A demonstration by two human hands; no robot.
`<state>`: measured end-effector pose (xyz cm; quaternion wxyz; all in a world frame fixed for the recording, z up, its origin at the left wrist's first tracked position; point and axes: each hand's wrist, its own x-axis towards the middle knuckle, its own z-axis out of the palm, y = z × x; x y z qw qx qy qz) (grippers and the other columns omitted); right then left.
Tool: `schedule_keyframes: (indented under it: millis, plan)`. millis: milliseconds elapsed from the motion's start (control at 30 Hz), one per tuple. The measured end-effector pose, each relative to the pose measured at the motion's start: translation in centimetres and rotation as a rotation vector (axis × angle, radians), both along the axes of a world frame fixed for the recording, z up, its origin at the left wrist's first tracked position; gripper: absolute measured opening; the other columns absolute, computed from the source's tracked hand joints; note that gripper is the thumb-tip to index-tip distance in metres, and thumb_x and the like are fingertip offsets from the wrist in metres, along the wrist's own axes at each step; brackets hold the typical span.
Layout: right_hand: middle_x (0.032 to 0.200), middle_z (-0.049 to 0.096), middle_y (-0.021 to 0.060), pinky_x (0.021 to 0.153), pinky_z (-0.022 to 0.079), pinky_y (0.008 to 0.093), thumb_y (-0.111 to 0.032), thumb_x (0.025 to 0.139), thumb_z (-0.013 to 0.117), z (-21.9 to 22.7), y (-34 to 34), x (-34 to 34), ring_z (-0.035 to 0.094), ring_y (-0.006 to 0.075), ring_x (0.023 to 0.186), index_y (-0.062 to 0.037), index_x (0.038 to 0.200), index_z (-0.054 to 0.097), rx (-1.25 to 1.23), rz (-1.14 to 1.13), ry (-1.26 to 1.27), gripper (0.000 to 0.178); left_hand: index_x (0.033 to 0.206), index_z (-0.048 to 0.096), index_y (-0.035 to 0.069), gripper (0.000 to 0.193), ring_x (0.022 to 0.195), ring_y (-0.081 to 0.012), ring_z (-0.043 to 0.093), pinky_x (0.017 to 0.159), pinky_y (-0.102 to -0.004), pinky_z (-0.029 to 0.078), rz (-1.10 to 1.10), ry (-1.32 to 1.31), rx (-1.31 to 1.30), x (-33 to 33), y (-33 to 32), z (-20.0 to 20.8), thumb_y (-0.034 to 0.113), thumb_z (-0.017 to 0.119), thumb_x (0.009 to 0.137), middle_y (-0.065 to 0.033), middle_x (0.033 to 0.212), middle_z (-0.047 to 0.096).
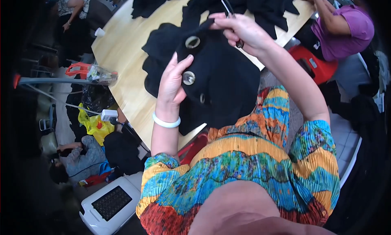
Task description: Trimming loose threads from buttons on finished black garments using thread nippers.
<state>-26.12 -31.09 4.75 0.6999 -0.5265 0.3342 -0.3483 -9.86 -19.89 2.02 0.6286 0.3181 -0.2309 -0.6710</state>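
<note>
A black knit garment [232, 80] with large pale round buttons lies across the near edge of the table and hangs toward my lap. My left hand [173, 80] grips its button edge, the thumb on top beside one button [188, 77]. Another button [192, 42] shows farther up the same edge. Above it, my right hand [244, 31] pinches the cloth between thumb and forefinger. That hand also holds small scissors [227, 6], their blades pointing away from me and the dark handle low in the palm.
More black garments [244, 4] are spread over the far part of the wooden table [122, 47]. A clear container with red handles [102, 75] stands at the left edge, near a metal bar [57, 81]. A person in purple [346, 31] sits at the right on a red stool [313, 63].
</note>
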Motion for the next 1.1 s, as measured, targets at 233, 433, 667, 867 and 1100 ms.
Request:
schedule_keyframes:
  millis: [233,433,667,867,1100]
  plan:
    - [0.103,0.059,0.0064,0.042,0.032,0.0149,-0.02,0.085,0.049,-4.0,0.6,-1.6,0.036,0.0001,0.047,-0.0039,0.118,0.046,-0.13,0.071,0.147,0.037,0.116,0.043,-0.001,0.031,0.094,-0.0194,0.057,0.082,-0.0291,0.047,-0.143,0.1,0.107,0.4,1.2,-1.8,0.006,0.045,0.086,-0.0121,0.107,0.055]
    - [0.112,0.055,0.004,0.046,0.032,0.0143,-0.016,0.081,0.05,-3.4,1.9,-1.3,0.042,0.0002,0.058,-0.0073,0.119,0.048,-0.4,0.244,0.122,0.039,0.118,0.041,-0.002,0.033,0.095,-0.0184,0.057,0.083,-0.028,0.046,-0.197,0.061,0.082,0.3,1.7,-1.1,0.008,0.044,0.087,-0.0123,0.108,0.055]
    - [0.072,0.054,-0.0031,0.04,0.028,0.0136,-0.011,0.079,0.057,-5.2,2.0,-1.7,0.036,0.0003,0.046,-0.0032,0.113,0.051,-0.121,0.275,-0.019,0.035,0.116,0.043,-0.002,0.032,0.092,-0.014,0.056,0.081,-0.024,0.045,-0.111,-0.22,0.023,-0.2,1.1,-1.7,0.009,0.046,0.087,-0.0115,0.108,0.054]
    - [0.073,0.056,-0.0038,0.041,0.029,0.0135,-0.011,0.078,0.058,-4.9,3.0,-1.5,0.039,-0.0007,0.048,-0.0039,0.11,0.053,-0.182,0.183,-0.054,0.033,0.104,0.048,0.0,0.029,0.09,-0.0119,0.053,0.079,-0.0225,0.044,0.322,-0.789,-0.173,-1.3,1.1,-2.6,0.001,0.06,0.077,-0.0068,0.098,0.055]
    - [0.088,0.058,0.0016,0.064,0.044,0.0185,-0.004,0.077,0.056,-4.2,3.7,-1.4,0.053,0.0043,0.075,-0.0031,0.108,0.053,-0.307,0.193,-0.026,0.031,0.097,0.054,0.001,0.043,0.08,-0.0183,0.055,0.073,-0.0263,0.045,0.437,-1.39,-0.448,-1.4,0.4,-1.9,0.008,0.076,0.06,-0.0085,0.088,0.054]
